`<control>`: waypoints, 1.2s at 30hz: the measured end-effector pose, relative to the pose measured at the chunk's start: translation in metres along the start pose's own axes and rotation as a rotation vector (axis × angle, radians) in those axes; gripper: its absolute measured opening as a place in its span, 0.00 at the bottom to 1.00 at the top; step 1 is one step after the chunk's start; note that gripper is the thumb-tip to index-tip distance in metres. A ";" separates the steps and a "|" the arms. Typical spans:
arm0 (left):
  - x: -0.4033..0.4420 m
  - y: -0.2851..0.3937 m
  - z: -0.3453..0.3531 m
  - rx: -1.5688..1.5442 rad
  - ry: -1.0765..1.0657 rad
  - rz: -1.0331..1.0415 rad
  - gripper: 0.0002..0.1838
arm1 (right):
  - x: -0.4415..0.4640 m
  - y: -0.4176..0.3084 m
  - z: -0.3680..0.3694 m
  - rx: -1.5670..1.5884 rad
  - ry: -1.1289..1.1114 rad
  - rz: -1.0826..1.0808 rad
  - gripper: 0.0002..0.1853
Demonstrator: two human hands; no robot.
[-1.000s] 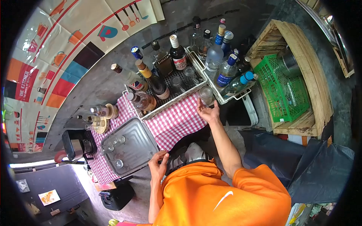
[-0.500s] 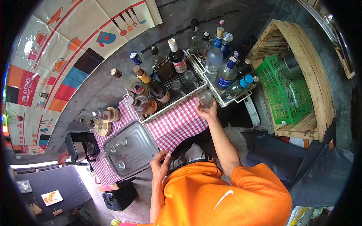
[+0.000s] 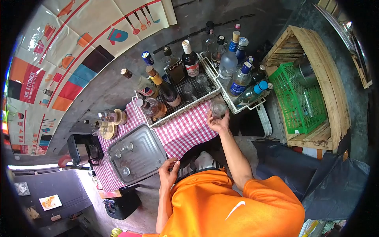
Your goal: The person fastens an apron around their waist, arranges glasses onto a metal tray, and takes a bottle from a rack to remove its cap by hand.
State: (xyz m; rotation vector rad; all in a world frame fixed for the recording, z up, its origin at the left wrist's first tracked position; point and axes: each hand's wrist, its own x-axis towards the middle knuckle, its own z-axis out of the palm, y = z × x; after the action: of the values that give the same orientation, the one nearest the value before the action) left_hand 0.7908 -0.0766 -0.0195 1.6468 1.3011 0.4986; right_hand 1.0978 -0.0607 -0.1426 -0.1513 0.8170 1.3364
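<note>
A clear drinking glass (image 3: 218, 108) is in my right hand (image 3: 218, 123), fingers and thumb closed around its lower part. It is held at the right end of the checked cloth, just in front of the wire baskets. My left hand (image 3: 169, 169) rests near the table's front edge, by the corner of the grey tray (image 3: 146, 148). Its fingers are loosely bent and apart from the thumb, with nothing visible in them. Several small clear glasses (image 3: 125, 171) stand on the left part of that tray.
Bottles and two more glasses (image 3: 189, 94) fill the white wire basket (image 3: 185, 109) at the back. More bottles (image 3: 239, 81) stand in a second basket to its right. A wooden crate (image 3: 333, 87) holding a green plastic basket (image 3: 294, 100) is at far right; a black machine (image 3: 81, 149) sits left.
The glass in my right hand has tipped, so its round opening faces me more. My left hand stays nearly where it was. The view has shifted slightly.
</note>
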 end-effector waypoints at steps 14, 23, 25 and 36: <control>-0.008 -0.022 -0.003 -0.038 -0.007 -0.029 0.12 | -0.041 0.075 -0.052 -0.687 -0.003 0.114 0.29; -0.011 -0.054 -0.012 -0.072 -0.120 -0.145 0.42 | -0.060 0.146 -0.051 -1.329 -0.221 0.016 0.36; -0.014 -0.040 -0.023 -0.025 -0.097 -0.150 0.45 | -0.062 0.164 -0.050 -1.374 -0.298 0.036 0.44; -0.034 -0.096 -0.096 -0.060 -0.008 -0.167 0.37 | -0.054 0.245 -0.069 -1.752 -0.442 0.147 0.50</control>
State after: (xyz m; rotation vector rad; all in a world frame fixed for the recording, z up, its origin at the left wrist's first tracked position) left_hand 0.6539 -0.0687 -0.0486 1.4750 1.3911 0.4256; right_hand 0.8467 -0.0754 -0.0756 -1.1057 -0.9094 1.7797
